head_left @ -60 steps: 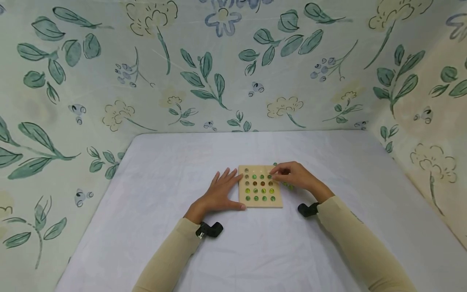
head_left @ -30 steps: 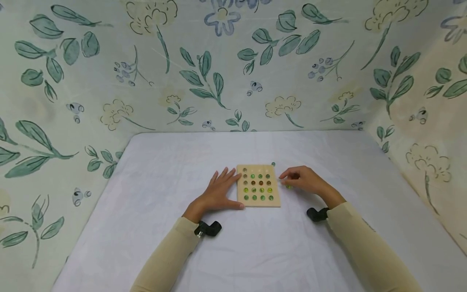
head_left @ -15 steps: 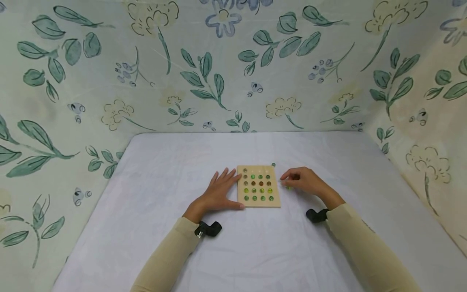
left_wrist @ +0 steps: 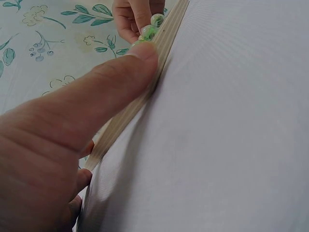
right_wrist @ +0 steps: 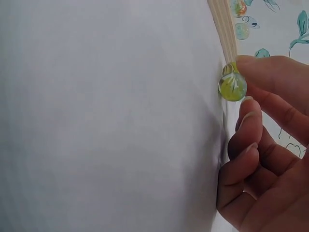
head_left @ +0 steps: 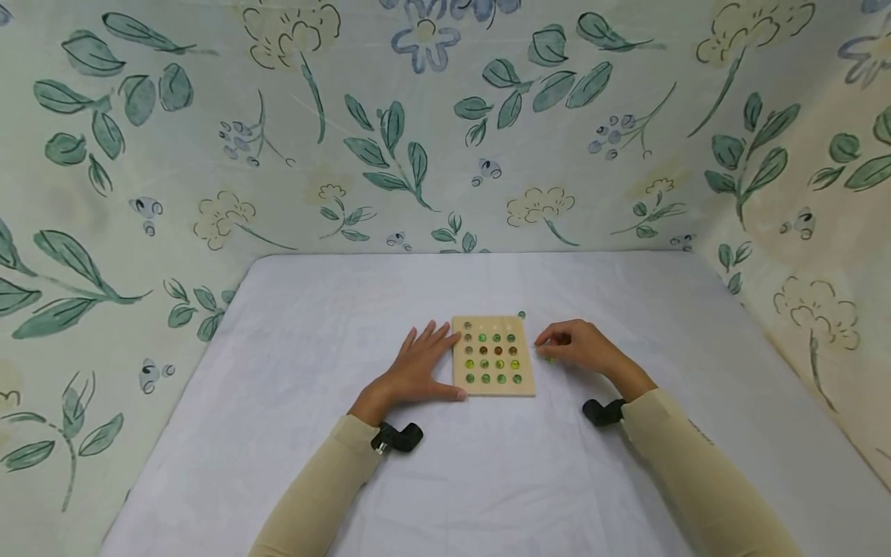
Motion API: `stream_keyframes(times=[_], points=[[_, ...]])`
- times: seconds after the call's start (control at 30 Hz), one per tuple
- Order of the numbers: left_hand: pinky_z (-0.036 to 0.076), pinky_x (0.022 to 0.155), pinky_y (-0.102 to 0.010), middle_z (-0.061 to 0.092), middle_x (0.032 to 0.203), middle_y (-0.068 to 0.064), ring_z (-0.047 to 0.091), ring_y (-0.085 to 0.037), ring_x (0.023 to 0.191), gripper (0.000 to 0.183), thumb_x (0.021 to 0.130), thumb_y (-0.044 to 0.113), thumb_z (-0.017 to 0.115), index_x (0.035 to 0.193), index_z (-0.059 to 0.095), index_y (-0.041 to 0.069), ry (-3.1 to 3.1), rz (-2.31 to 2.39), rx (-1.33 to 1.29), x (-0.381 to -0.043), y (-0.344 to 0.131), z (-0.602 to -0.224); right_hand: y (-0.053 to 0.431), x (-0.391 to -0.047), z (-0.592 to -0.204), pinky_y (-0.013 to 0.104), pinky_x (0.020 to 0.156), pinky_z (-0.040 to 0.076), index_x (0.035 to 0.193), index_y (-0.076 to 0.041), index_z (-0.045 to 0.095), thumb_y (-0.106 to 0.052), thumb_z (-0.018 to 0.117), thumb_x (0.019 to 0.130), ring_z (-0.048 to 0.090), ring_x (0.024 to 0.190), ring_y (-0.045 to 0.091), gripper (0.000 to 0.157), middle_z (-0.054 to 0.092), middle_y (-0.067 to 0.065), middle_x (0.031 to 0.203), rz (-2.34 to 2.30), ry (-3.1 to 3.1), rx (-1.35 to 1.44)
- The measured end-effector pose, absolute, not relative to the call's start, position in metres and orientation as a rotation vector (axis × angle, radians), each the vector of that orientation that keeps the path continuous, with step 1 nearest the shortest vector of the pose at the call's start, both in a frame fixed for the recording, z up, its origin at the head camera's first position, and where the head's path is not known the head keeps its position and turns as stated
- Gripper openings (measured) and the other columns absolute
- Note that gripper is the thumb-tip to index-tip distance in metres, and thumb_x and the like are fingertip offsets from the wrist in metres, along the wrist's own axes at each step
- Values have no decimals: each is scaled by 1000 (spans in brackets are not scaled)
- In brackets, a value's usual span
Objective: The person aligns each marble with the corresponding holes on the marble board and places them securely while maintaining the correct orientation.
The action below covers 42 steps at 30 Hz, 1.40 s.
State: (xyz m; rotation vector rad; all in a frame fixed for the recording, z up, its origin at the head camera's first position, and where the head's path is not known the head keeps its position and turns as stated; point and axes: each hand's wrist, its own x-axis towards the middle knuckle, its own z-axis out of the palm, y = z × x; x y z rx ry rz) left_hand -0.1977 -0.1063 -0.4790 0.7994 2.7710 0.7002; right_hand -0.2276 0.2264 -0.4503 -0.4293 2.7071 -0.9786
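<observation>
A square wooden board [head_left: 495, 388] lies on the white cloth with rows of glass marbles in its hollows. They are green, yellow-green, brownish and reddish. My left hand [head_left: 416, 371] spreads along the board's left side, its fingertips at the left edge and its thumb [left_wrist: 120, 77] at the near edge. Just right of the board, my right hand [head_left: 579, 346] pinches a glass marble [right_wrist: 230, 69] at the tips of thumb and forefinger, with the other fingers curled. Close by the pinched one is a yellow-green marble [right_wrist: 232, 88], partly hidden under the hand in the head view.
A loose green marble [head_left: 522, 314] lies behind the board's far right corner. Black wrist cameras [head_left: 398, 438] sit on both wrists. White cloth [head_left: 334, 294] covers the table, and a leaf-patterned fabric wall [head_left: 445, 155] stands behind and at the sides.
From over the board's upper right, my right hand has moved right to the loose marbles beside it, and stays nearly still there. The left hand has held its place.
</observation>
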Motion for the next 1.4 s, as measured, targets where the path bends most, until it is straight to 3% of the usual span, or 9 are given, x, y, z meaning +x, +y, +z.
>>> stream_keyframes(times=[0.93,1.4], points=[[-9,117,-43,9,162,1,-5,-18,148,109,69,76,66,155,22,25,2767,697,763,-198,-105,-481,222,-228,-447,28,61,43,99,-11,74,-18,71,88,50,72,19,13,61,1,78,-961,2698,-410],[-9,117,-44,9,162,0,-5,-19,148,108,70,74,66,155,22,25,2767,681,776,-197,-106,-479,194,-245,-432,30,65,44,99,-10,74,-18,70,89,50,76,19,14,64,3,86,-1015,2729,-489]])
